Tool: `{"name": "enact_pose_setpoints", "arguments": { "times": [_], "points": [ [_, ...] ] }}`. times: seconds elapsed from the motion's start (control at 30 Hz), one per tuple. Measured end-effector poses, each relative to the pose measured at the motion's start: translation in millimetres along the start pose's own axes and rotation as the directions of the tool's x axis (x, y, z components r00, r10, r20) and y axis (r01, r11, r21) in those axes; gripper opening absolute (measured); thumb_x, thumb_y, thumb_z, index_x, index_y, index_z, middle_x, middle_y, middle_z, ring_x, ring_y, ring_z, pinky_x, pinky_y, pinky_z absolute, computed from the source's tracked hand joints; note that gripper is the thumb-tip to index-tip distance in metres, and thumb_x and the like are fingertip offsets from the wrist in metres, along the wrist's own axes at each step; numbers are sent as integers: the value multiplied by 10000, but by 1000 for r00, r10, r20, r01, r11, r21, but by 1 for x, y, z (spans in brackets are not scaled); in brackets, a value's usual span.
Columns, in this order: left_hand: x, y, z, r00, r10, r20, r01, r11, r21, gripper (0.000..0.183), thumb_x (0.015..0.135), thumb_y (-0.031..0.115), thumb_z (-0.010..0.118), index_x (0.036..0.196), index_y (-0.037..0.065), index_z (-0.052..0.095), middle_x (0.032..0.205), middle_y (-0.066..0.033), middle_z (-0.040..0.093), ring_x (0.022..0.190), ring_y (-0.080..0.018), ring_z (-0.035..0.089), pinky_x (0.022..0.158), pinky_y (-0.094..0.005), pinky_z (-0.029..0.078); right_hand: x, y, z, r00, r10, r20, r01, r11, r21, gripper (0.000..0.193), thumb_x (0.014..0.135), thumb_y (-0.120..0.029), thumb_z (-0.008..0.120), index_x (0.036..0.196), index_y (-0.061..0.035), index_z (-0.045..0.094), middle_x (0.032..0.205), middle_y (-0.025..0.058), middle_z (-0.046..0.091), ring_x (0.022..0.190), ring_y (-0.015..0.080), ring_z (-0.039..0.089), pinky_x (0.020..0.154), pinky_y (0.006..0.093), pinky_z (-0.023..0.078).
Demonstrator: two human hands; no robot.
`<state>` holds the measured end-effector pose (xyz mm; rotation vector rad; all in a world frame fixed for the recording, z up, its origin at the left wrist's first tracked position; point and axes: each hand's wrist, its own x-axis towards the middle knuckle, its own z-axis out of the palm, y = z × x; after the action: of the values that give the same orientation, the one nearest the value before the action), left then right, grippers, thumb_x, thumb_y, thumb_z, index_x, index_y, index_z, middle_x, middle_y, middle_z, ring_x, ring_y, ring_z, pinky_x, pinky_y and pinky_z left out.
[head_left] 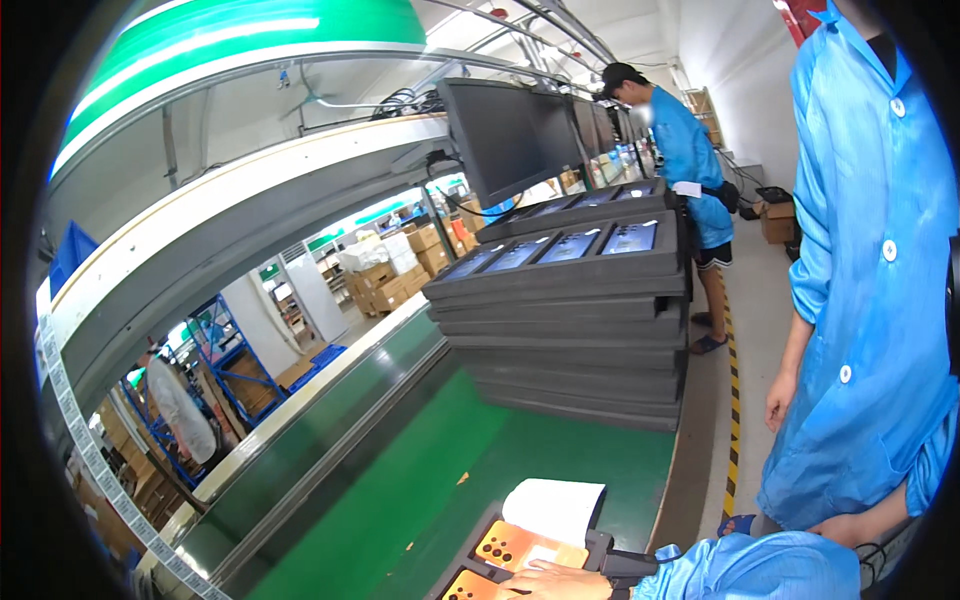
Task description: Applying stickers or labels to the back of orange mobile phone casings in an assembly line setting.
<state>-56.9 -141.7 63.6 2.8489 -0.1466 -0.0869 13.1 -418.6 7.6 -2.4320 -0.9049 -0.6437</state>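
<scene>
Although the left hand was out of my sight, the right hand [553, 582] lay palm down over the near pair of orange phones [505, 545], its fingers stretched out across them; whether it pinched one or merely rested there I could not tell, since the fingertips were partly cut off below. The phones lay camera side up in a dark tray [598, 541] on the green bench [560, 450], side by side with a strip of the tray between them, probably so that their backs would not rub; a small white patch showed beside the fingers on the farther one. A white sheet [555, 503] lay at the tray's far end, just beside the phones, where it seemed handy and left their backs uncovered.

Farther along stood a stack [570, 340] of thick dark trays, its layers slightly out of line; the top one held four lit screens [570, 246], each in its own recess, face up, presumably so that all could be read at a glance. A monitor [512, 135] hung above, clear of the work; one co-worker [860, 270] in blue stood close on the right, another [690, 150] beyond the stack.
</scene>
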Motion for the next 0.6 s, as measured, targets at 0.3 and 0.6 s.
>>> {"name": "enact_pose_setpoints", "arguments": {
  "times": [0.3, 0.6],
  "points": [
    [9, -9, 15, 973, 198, -122, -171, 964, 202, 246, 845, 302, 546, 922, 82, 623, 909, -149, 606, 876, -353, 566, 772, -492, 419, 3, 12, 21, 998, -67, -17, 68, 996, 50, 453, 711, -307, 631, 1079, -47, 575, 1143, 184, 513, 1024, 356, 504, 825, 448, 447],
    [3, -6, 6, 967, 206, -148, -190, 975, 119, 274, 838, 309, 549, 945, 68, 622, 923, -155, 597, 883, -357, 555, 797, -481, 411, 3, 5, 15, 1000, -1, 12, 0, 999, 40, 396, 720, -278, 615, 1043, -50, 596, 1142, 167, 522, 1025, 354, 510, 827, 439, 447]
  ]
}}
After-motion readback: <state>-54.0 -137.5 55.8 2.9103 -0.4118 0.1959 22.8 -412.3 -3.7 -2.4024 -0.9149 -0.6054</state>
